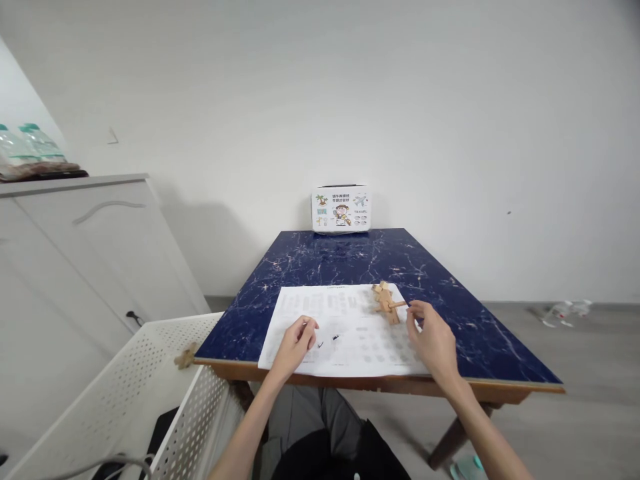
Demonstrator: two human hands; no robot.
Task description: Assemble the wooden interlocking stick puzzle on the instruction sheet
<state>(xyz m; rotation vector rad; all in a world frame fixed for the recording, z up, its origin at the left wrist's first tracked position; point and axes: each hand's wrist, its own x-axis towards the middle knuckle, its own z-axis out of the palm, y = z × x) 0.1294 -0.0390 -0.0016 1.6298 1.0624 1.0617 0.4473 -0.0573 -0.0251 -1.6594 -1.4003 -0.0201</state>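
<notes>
A small model of light wooden pieces (386,304) lies on a printed white sheet (290,300), one wooden arm of it sticking out to the right. At the tip of that arm are the bent fingers of my right hand (434,337); thumb and forefinger are brought together, and what they pinch is too small to tell. Over the sheet's left part rests my left hand (297,343), fingers curled in and closed, their contents hidden. Between the hands, two tiny dark pieces (335,337) lie on the paper, perhaps screws.
A white cartoon-printed case (341,210) stands at the back of the dark blue marbled table (345,257). On the left, a white perforated basket (200,393) holds a wooden piece (186,357) and cables. Beyond it is a white cabinet (100,247) with bottles on top (43,143).
</notes>
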